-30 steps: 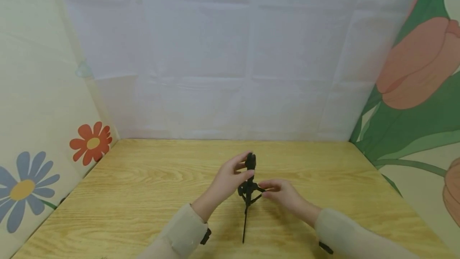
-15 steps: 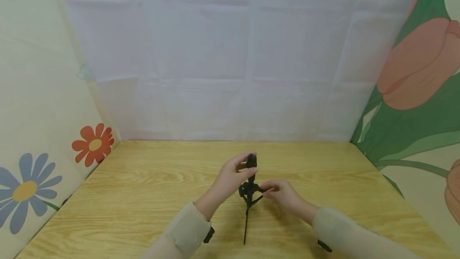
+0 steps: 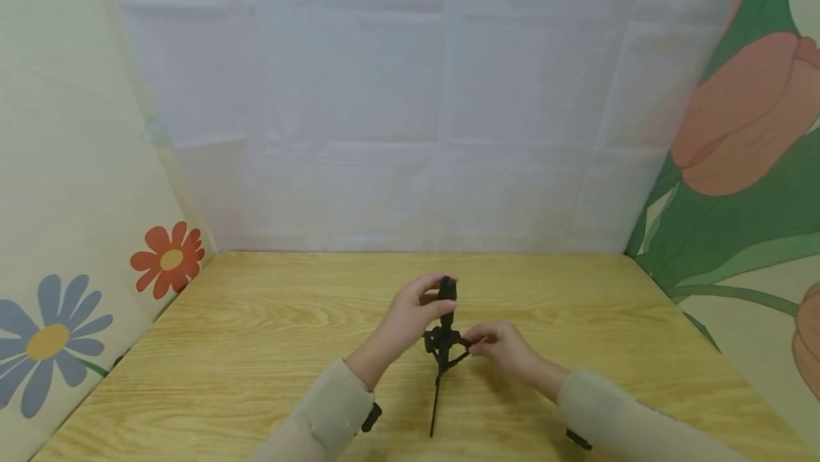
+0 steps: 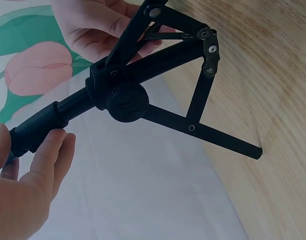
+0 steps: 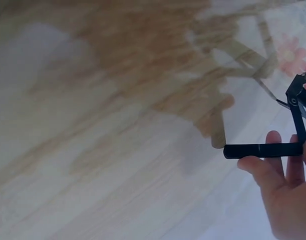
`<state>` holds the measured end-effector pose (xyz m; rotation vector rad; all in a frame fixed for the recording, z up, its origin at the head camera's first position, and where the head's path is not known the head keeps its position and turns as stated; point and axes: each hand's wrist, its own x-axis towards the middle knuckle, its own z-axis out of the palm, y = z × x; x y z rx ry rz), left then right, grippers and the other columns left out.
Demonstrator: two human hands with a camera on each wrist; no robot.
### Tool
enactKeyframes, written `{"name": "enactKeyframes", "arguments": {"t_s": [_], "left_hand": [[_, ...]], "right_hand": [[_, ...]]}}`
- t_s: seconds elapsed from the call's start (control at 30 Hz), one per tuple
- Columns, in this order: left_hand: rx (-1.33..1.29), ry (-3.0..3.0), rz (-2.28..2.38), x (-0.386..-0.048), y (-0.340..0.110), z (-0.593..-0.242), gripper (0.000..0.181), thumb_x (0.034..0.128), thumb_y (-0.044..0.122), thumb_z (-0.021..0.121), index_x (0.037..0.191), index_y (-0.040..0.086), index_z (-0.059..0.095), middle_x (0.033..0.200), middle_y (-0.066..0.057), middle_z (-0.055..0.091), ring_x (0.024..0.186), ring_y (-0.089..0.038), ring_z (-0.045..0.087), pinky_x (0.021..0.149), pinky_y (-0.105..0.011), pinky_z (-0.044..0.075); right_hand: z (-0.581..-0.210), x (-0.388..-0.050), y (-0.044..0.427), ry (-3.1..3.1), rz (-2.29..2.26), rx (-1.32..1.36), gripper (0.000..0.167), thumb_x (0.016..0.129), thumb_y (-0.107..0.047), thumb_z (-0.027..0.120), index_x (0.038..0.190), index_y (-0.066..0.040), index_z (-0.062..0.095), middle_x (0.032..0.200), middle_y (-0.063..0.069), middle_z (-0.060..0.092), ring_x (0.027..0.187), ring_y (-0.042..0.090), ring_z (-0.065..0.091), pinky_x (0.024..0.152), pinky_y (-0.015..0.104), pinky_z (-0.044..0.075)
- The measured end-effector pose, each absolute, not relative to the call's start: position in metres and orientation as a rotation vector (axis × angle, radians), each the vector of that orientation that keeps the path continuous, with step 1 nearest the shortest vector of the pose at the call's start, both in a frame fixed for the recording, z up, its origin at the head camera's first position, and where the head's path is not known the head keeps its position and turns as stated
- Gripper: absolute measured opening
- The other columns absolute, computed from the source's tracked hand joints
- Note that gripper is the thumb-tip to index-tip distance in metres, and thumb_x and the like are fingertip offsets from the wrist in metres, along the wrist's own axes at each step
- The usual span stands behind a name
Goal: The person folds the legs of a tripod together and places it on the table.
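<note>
A black tripod [image 3: 443, 349] stands upright over the middle of the table, its legs partly spread. My left hand [image 3: 410, 316] grips the top of its column, thumb on one side and fingers on the other. In the left wrist view a round knob [image 4: 128, 102] sits at the hub, with flat braces joining the legs. My right hand [image 3: 506, 350] pinches the leg on the right side. The right wrist view has that leg [image 5: 262, 150] lying between thumb and fingers, its end poking out past them. One thin leg [image 3: 435, 408] points toward me.
The wood-grain table [image 3: 256, 348] extends around both arms. A white cloth [image 3: 359, 106] hangs behind it. Flower-printed panels [image 3: 58, 184] stand along the left and right sides. The tripod's and hand's shadow falls on the tabletop.
Both hands keep nearly the same place and hold on the tripod. The lower end of the leg pointing toward me has shifted slightly left over the last half second.
</note>
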<state>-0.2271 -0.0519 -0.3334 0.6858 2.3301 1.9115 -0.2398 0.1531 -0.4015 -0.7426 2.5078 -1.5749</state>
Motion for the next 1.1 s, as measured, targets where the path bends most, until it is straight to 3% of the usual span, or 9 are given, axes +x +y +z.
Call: {"name": "enactKeyframes", "arguments": {"t_s": [0.6, 1.1], "left_hand": [[0.631, 2.266, 1.969, -0.2257, -0.0543, -0.3312, 0.037, 0.0974, 0.008, 0.060, 0.133, -0.001, 0.055, 0.134, -0.022, 0.052, 0.119, -0.037, 0.055, 0.093, -0.047, 0.050], [0.627, 2.273, 1.969, -0.2267, -0.0556, -0.3324, 0.036, 0.0971, 0.009, 0.060, 0.132, 0.000, 0.057, 0.134, -0.020, 0.053, 0.119, -0.036, 0.055, 0.093, -0.048, 0.050]], "right_hand": [[-0.4041, -0.2396, 0.1497, 2.520, -1.591, -0.751, 0.012, 0.088, 0.006, 0.065, 0.098, 0.012, 0.068, 0.098, 0.022, 0.069, 0.089, 0.026, 0.065, 0.074, 0.029, 0.054], [-0.4032, -0.2353, 0.1457, 2.489, -1.676, -0.757, 0.009, 0.090, 0.007, 0.062, 0.096, 0.012, 0.066, 0.096, 0.028, 0.066, 0.084, 0.021, 0.065, 0.074, 0.024, 0.053]]}}
